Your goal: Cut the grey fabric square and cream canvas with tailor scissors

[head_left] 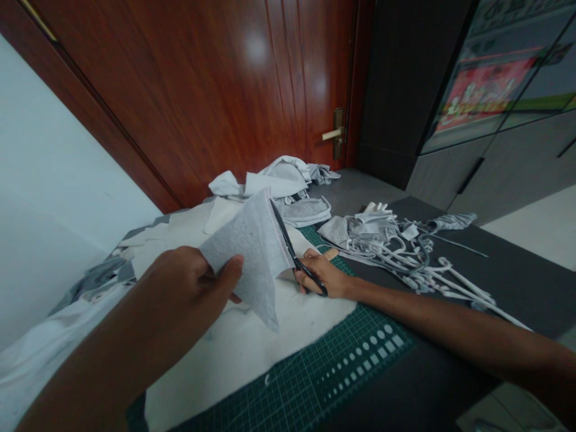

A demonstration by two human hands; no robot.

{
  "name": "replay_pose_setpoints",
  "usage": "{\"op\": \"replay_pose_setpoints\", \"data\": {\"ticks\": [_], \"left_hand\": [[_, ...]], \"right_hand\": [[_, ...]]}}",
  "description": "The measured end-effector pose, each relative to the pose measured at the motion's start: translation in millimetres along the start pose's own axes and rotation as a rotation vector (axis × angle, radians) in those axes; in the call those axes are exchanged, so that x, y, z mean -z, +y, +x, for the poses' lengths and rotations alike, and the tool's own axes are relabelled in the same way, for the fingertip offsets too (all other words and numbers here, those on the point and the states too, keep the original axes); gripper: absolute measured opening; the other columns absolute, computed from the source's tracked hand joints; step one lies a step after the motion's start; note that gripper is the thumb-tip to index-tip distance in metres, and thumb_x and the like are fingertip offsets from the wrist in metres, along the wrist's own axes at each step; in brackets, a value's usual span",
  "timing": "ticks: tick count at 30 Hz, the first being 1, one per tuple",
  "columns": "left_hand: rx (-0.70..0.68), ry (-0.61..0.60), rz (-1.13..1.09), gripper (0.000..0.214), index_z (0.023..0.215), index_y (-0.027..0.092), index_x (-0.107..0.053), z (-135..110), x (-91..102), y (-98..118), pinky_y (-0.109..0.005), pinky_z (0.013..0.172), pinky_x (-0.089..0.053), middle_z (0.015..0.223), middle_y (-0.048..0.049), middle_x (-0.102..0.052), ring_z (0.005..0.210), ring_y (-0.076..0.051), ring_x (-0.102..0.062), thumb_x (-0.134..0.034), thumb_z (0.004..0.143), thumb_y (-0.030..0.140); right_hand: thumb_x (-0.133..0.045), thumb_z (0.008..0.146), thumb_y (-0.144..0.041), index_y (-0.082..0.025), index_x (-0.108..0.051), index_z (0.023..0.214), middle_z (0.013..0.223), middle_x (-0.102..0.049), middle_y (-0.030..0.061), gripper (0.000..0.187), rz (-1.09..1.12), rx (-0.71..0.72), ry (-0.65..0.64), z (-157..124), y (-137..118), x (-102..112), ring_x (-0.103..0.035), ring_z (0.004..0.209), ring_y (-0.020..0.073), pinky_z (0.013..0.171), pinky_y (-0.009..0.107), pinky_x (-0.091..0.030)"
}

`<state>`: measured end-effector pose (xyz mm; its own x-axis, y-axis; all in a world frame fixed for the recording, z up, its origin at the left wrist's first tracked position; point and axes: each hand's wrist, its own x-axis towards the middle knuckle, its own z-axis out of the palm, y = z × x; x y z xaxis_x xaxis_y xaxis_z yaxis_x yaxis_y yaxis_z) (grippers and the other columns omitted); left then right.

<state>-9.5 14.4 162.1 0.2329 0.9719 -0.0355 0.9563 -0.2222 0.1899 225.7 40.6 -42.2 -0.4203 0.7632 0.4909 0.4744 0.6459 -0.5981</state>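
Left hand [189, 288] fingers pinch grey fabric [247, 252], right hand [321, 276] fingers clench scissors [299, 264], cut strips [387, 252] heaped across the worktop [517, 300].

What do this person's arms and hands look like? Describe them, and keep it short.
The left hand and the right hand are bare, with no gloves, rings or watch in view. The right forearm has no sleeve, and neither does the visible part of the left forearm.

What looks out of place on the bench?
A tangled heap of grey-white fabric strips sprawls off the green gridded cutting mat onto the dark tabletop, beside the right hand and its black-handled scissors. It looks messy and unsorted.
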Motion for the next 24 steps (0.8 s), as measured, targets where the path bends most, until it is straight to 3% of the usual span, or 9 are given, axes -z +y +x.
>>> {"op": "replay_pose_setpoints", "data": {"ticks": [10,21,24], "left_hand": [[-0.016,-0.031,-0.026,0.06,0.051,0.025,-0.062,-0.4,1.9,5.1,-0.037,0.064,-0.048,0.064,-0.0082,-0.071,0.06,-0.023,-0.066,-0.031,0.073,0.072],[0.007,0.056,-0.028,0.051,0.045,0.026,-0.053,-1.4,-1.0,3.2,-0.036,0.057,-0.045,0.06,-0.0083,-0.069,0.054,-0.023,-0.064,-0.047,0.082,0.06],[-0.01,0.057,-0.007,0.051,0.044,0.026,-0.051,-1.0,-0.8,4.9,-0.035,0.053,-0.042,0.054,-0.0077,-0.065,0.049,-0.022,-0.06,-0.045,0.082,0.06]], "right_hand": [[-0.046,0.092,-0.015,-0.021,-0.052,0.07,0.061,-0.067,-0.0026,0.023,0.009,-0.025,0.002,0.4,-1.9,0.6,-0.05,0.058,0.0134,0.086,0.036,-0.043],[-0.047,0.095,-0.02,-0.021,-0.051,0.07,0.057,-0.062,-0.0038,0.026,0.007,-0.042,-0.002,0.5,-0.4,-1.0,-0.048,0.058,0.0131,0.087,0.036,-0.04],[-0.047,0.095,-0.022,-0.021,-0.051,0.07,0.059,-0.063,-0.0034,0.026,0.006,-0.044,-0.001,0.2,-1.1,-0.5,-0.048,0.059,0.0135,0.086,0.036,-0.04]]}}
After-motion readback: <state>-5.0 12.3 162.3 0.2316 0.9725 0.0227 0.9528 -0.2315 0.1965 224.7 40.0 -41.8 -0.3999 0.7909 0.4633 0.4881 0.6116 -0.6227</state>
